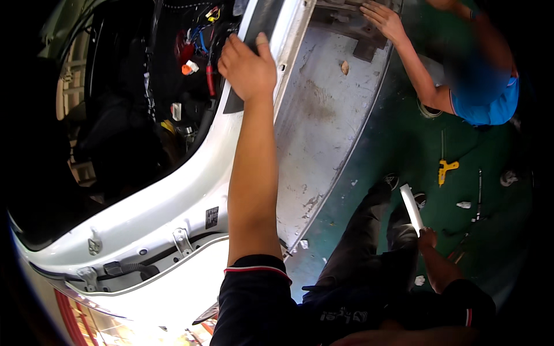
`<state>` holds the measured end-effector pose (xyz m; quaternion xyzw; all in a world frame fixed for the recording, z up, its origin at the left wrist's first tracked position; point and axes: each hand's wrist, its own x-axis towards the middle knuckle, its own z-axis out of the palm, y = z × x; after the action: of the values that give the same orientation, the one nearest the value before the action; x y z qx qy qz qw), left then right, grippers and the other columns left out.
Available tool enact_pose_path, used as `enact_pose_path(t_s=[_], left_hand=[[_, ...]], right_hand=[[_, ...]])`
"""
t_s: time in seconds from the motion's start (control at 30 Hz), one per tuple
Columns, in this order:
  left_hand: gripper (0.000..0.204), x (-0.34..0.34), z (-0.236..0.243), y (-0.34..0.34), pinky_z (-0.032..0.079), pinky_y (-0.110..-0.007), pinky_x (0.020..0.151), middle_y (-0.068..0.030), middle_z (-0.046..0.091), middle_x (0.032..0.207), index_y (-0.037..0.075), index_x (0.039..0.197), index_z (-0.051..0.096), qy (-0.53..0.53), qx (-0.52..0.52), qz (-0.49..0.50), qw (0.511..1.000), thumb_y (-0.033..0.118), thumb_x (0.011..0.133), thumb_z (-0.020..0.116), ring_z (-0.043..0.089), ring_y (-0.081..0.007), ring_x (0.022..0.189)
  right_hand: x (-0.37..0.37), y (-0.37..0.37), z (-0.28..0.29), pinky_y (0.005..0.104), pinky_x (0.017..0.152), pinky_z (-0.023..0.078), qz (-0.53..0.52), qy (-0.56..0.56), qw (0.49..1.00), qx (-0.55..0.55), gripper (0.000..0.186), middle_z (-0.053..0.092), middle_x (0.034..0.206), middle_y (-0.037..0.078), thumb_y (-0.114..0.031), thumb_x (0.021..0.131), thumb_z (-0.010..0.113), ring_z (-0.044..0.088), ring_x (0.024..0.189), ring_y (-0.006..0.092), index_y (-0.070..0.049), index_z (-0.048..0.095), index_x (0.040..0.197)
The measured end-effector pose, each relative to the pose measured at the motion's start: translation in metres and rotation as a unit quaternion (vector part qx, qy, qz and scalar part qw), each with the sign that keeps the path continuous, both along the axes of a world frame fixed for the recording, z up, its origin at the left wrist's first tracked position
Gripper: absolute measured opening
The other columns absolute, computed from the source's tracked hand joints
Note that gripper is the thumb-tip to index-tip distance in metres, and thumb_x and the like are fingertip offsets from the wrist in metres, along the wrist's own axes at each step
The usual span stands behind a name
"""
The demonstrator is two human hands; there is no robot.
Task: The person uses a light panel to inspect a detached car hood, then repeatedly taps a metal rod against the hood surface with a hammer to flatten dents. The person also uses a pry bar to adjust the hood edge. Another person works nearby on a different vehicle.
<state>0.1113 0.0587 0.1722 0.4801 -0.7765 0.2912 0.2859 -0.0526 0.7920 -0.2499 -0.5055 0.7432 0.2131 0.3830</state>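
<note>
Head view. Left hand (248, 66) stretched up, fingers curled over a dark trim strip (254, 34) lying along the white car body (190, 190) edge beside the open cavity with coloured wiring (199, 46). Right hand (427, 237) low by the hip, closed round a short white strip (412, 209). Step, as judged: seating or pulling trim; next calls for steady pressure along the edge. Grey panel (323, 121) alongside. Green floor (404, 144), yellow tool (445, 169) on it. Another person's hand (384, 20) rests on the panel's top end.

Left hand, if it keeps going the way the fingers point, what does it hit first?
The left hand already lies on a dark trim strip along the white car body edge; further on, probably more strip. Depth unclear.
</note>
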Motion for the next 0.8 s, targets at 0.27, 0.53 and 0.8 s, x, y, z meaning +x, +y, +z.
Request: enact_pose_path(t_s=[0.27,0.53,0.8], left_hand=[[0.076,0.0,0.009,0.01,0.031,-0.049,0.114,-0.024,0.056,0.137,-0.008,0.14,0.051,0.023,0.058,0.01,0.998,0.057,0.1,0.052,0.048,-0.0364,0.134],[0.081,0.0,0.022,0.006,0.026,-0.051,0.12,-0.0239,0.047,0.146,-0.008,0.144,0.045,0.085,0.115,-0.009,0.99,0.058,0.097,0.056,0.039,-0.0377,0.141],[0.083,0.014,0.029,0.005,0.022,-0.049,0.122,-0.0232,0.043,0.152,-0.005,0.148,0.042,0.145,0.209,-0.004,0.967,0.06,0.098,0.052,0.034,-0.0361,0.147]], right_hand=[[-0.045,-0.008,0.056,0.0488,0.098,0.05,0.098,0.036,0.994,0.023,0.027,0.067,0.123,0.003,-0.024,0.095,0.055,0.061,0.122,0.0231,-0.017,0.073,0.115],[-0.062,-0.056,0.122,0.0432,0.091,0.058,0.156,0.02,0.987,0.032,0.024,0.072,0.116,0.007,-0.019,0.095,0.053,0.069,0.113,0.028,-0.017,0.076,0.102],[-0.033,-0.178,0.237,0.046,0.101,0.054,-0.01,-0.033,0.99,0.138,0.034,0.066,0.134,0.008,-0.03,0.103,0.045,0.064,0.122,0.0291,-0.017,0.073,0.118]])
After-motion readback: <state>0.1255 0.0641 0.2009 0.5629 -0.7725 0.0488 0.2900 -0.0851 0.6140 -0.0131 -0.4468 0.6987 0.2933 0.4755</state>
